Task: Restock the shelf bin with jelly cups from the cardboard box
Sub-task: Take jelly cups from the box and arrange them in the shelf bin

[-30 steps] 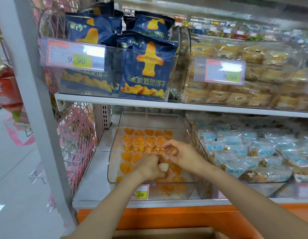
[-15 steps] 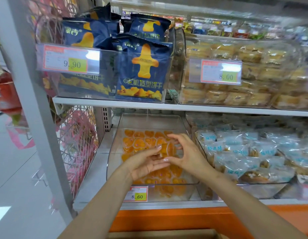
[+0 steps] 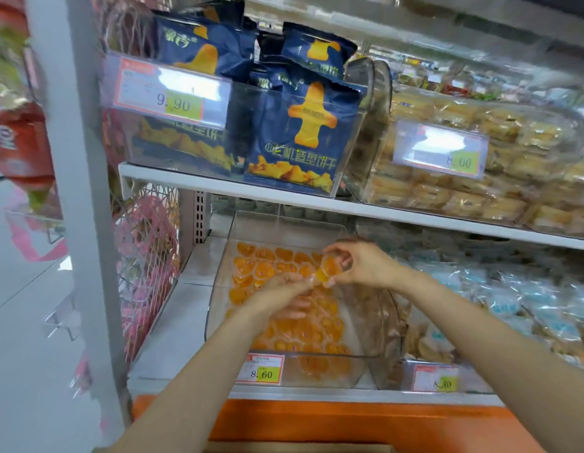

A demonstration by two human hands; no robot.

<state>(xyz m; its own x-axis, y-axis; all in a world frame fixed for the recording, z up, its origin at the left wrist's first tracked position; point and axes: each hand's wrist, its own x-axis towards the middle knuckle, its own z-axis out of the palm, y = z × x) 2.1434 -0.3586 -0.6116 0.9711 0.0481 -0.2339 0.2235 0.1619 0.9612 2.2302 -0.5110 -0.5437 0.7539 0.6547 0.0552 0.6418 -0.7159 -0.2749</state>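
While the right hand (image 3: 365, 264) pinches a jelly cup (image 3: 329, 269) over the shelf bin (image 3: 216, 305) with 8.60 price tag (image 3: 264, 369), left hand (image 3: 281, 294) touching it, grip unclear, navy biscuit bags (image 3: 303, 132) above, 9.90 price tag (image 3: 173, 93)

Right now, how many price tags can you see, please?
4. Upper shelf: the 9.90 tag at left, the 8.00 tag at right. Lower shelf: the 8.60 tag at left, the 8.80 tag at right. Others possibly hidden.
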